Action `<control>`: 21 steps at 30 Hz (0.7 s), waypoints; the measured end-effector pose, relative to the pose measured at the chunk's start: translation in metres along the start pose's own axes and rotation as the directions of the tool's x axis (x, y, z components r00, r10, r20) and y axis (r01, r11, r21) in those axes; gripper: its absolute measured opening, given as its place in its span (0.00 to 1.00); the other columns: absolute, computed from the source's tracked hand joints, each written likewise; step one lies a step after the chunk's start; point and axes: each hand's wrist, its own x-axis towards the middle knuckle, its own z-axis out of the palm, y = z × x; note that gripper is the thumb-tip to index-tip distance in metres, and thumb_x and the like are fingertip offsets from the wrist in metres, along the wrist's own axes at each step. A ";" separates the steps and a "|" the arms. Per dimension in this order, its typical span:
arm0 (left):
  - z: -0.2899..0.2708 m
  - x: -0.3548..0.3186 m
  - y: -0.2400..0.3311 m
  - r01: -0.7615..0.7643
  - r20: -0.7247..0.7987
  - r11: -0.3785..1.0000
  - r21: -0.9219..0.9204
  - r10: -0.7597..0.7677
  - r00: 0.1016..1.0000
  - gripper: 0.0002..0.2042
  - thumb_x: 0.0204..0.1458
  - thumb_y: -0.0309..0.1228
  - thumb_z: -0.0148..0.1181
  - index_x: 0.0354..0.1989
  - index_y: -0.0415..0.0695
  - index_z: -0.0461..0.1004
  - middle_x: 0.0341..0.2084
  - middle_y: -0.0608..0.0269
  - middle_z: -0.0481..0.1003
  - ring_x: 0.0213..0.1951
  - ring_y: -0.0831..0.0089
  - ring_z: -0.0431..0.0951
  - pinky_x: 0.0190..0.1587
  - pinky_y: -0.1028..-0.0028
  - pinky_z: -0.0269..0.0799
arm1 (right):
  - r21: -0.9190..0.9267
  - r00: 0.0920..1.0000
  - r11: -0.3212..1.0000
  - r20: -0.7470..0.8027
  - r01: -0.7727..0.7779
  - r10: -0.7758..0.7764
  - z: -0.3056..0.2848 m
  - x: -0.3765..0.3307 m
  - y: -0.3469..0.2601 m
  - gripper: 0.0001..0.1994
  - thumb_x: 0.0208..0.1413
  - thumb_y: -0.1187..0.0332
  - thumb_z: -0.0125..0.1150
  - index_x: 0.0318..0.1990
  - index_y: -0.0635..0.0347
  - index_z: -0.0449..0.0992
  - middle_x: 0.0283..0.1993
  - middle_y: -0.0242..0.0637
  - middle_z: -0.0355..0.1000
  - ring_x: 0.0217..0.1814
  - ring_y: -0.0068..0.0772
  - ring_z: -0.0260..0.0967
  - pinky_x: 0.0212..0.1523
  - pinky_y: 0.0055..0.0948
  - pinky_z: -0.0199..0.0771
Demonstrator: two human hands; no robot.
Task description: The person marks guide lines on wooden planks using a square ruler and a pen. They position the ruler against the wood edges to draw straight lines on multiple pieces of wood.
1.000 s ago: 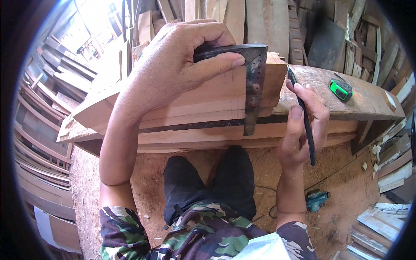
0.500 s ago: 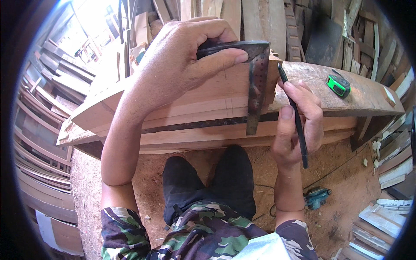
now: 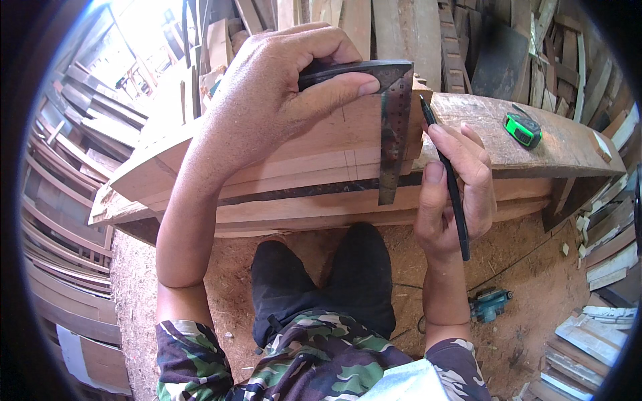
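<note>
My left hand (image 3: 281,100) grips the dark stock of a metal try square (image 3: 394,134) and presses it onto a pale wooden plank (image 3: 314,154). The square's steel blade hangs down across the plank's front face. My right hand (image 3: 455,194) holds a black pencil (image 3: 445,177), whose tip rests right beside the blade's right edge near the plank's top. The plank lies on a rough wooden bench (image 3: 575,150) in front of me.
A green tape measure (image 3: 523,128) sits on the bench at the right. A teal power tool (image 3: 489,304) with its cord lies on the sawdust floor at lower right. Stacked boards and timber offcuts fill the left side, the back and the right edge.
My right hand has brought the pencil up and leftward until its tip is against the square's blade. The left hand and the square have stayed put on the plank.
</note>
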 end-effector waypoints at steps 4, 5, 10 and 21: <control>0.002 -0.001 -0.001 0.010 -0.013 0.999 -0.035 -0.011 1.000 0.12 0.64 0.37 0.71 0.40 0.39 0.82 0.27 0.71 0.73 0.29 0.84 0.70 0.32 0.77 0.64 | -0.006 1.000 1.000 0.001 -0.006 0.006 0.000 0.000 -0.001 0.14 0.63 0.78 0.62 0.56 0.63 0.80 0.52 0.46 0.85 0.56 0.45 0.85 0.72 0.50 0.67; 0.002 -0.001 -0.001 0.001 -0.013 1.000 -0.027 -0.001 1.000 0.12 0.65 0.37 0.71 0.40 0.39 0.82 0.27 0.71 0.73 0.29 0.84 0.70 0.32 0.77 0.64 | -0.005 1.000 1.000 -0.001 -0.006 0.006 0.001 0.001 -0.001 0.14 0.63 0.78 0.63 0.56 0.63 0.80 0.52 0.47 0.85 0.56 0.45 0.85 0.72 0.50 0.67; 0.001 0.000 0.000 -0.014 -0.006 1.000 -0.011 0.014 1.000 0.12 0.65 0.37 0.71 0.40 0.39 0.82 0.26 0.72 0.73 0.29 0.84 0.70 0.31 0.78 0.64 | -0.027 1.000 1.000 -0.005 0.008 -0.008 0.001 0.001 0.000 0.15 0.62 0.79 0.64 0.55 0.62 0.81 0.51 0.46 0.86 0.55 0.43 0.85 0.71 0.49 0.67; 0.001 0.001 0.000 -0.017 0.007 0.999 -0.044 0.018 1.000 0.12 0.65 0.37 0.70 0.39 0.40 0.82 0.25 0.75 0.72 0.27 0.87 0.68 0.29 0.80 0.61 | -0.148 0.997 0.988 0.073 0.043 -0.033 -0.002 0.004 -0.005 0.14 0.66 0.81 0.62 0.57 0.65 0.81 0.53 0.45 0.85 0.55 0.43 0.83 0.70 0.50 0.71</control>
